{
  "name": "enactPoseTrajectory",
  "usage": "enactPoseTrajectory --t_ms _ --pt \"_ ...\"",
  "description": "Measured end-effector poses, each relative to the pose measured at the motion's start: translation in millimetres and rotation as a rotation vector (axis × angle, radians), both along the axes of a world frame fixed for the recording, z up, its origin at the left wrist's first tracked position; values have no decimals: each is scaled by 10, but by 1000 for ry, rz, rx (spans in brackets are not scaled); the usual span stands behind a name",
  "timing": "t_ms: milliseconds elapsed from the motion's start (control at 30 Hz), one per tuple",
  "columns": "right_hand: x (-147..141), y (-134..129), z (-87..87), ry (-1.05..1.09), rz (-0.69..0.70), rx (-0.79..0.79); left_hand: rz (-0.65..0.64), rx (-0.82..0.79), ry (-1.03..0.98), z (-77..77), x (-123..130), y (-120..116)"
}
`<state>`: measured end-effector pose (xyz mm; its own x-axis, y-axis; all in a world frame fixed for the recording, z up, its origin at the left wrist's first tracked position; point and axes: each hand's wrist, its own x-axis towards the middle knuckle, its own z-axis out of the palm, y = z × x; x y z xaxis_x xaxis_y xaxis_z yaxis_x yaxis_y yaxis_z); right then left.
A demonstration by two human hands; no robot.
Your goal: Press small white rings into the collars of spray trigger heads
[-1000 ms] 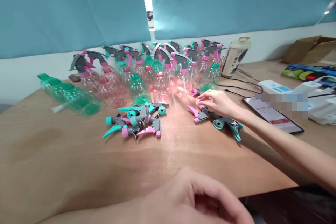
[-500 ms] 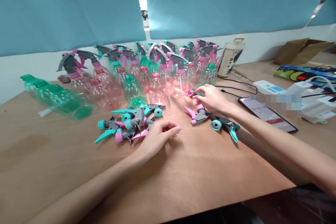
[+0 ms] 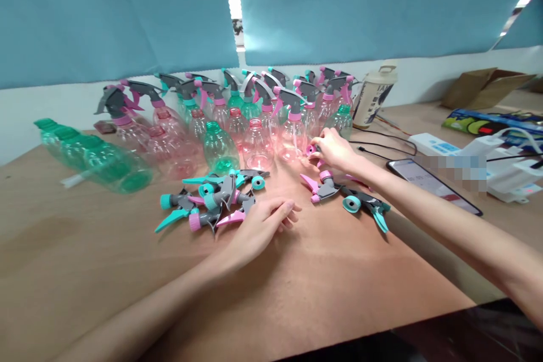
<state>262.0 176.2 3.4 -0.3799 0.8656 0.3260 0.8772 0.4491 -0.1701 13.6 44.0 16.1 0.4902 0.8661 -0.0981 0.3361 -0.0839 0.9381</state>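
Note:
My right hand (image 3: 335,150) is closed on a pink-and-grey trigger spray head, its pink collar (image 3: 311,150) showing beside the fingertips; most of the head is hidden. Close below that hand lie another pink-and-grey spray head (image 3: 326,188) and a teal-and-black one (image 3: 367,205). My left hand (image 3: 271,216) rests low over the table, palm down, fingers loosely curled and a little apart, with nothing visible in them. Left of it sits a pile of teal and pink spray heads (image 3: 220,195). Behind both hands stand a capless pink bottle (image 3: 258,147) and a capless green bottle (image 3: 220,150).
Rows of bottles with fitted spray heads (image 3: 292,124) fill the back of the wooden table (image 3: 263,305). Several green bottles (image 3: 114,167) lie at the left. To the right are a tumbler (image 3: 373,96), a phone (image 3: 432,184), a power strip (image 3: 436,144), cables and a cardboard box (image 3: 479,87).
The spray head in my right hand has turned so that less of it shows, and that hand's knuckles have risen slightly. My left hand's fingers have loosened and extended a little to the right.

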Motion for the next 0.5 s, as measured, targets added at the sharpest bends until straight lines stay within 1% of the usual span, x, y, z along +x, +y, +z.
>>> enactPoseTrajectory --t_ms 100,167,300,333,367,400,467,500 --pt "16 -112 149 -46 -82 94 -18 -20 -18 0 -4 -22" --pt "33 -223 283 -73 -101 141 -27 -41 -42 7 -2 -33" --pt "75 -562 568 -89 -121 259 -22 -42 -51 16 -12 -61" --pt "82 -668 629 -63 -113 260 -22 -28 -38 15 -22 -72" --pt "85 -776 681 -20 -92 230 -21 -15 -25 12 -36 -86" --pt "82 -881 720 36 -46 165 -16 3 -8 8 -52 -102" --pt "49 -1067 753 150 79 -18 19 55 44 2 -87 -140" --pt "16 -1140 744 187 109 -98 44 86 74 1 -104 -160"
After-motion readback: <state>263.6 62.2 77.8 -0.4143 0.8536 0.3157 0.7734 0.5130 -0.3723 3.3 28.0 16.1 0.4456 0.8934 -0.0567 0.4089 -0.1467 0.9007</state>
